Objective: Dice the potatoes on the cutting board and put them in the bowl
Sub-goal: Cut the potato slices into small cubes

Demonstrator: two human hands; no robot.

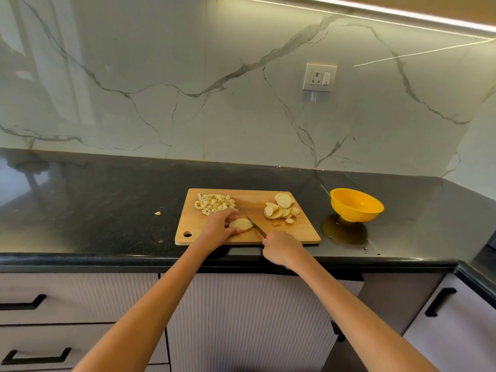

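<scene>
Two hands are on the job in the lower centre of the frame. Your left hand [218,224] lies over a stack of potato slices [240,224] near the front edge of the wooden cutting board [303,232]; its fingers [236,212] curl round the stack's far side, thumb at the near side, pinning it flat. Your right hand [281,249] is closed in a fist round the handle of a knife [256,226], just off the board's front edge. The blade runs up and to the left, its tip beside the right end of the held stack; contact with the potato cannot be confirmed.

Board contents, three groups:
- diced potato pieces [214,203] heaped at the upper left corner, touching the left hand's knuckles;
- loose round slices [281,208] piled at the upper right corner, a few fallen toward the middle;
- the held stack, centre front.

The yellow bowl [357,204] stands on the black counter [107,205] to the right of the board, apart from it. The visible interior looks empty.

One stray potato scrap [157,213] lies on the counter to the left of the board.
</scene>
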